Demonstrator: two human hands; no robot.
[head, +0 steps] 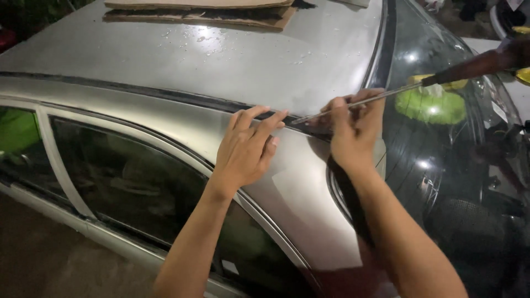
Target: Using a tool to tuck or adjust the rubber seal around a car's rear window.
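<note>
My left hand (245,149) lies flat on the silver car's roof pillar (298,193), fingers spread, fingertips touching the black roof trim strip (165,95). My right hand (353,129) is curled around the metal shaft of a long screwdriver (386,96). The tip of the screwdriver meets the trim just right of my left fingertips. Its dark red handle (480,63) reaches toward the right edge of the frame. A loose length of black strip (348,193) hangs from under my right hand, down along my forearm.
A green and yellow sponge (430,105) sits on the windscreen (441,165) under the screwdriver. Flattened cardboard (204,14) lies at the far side of the wet roof (221,55). Side windows (127,187) are below left.
</note>
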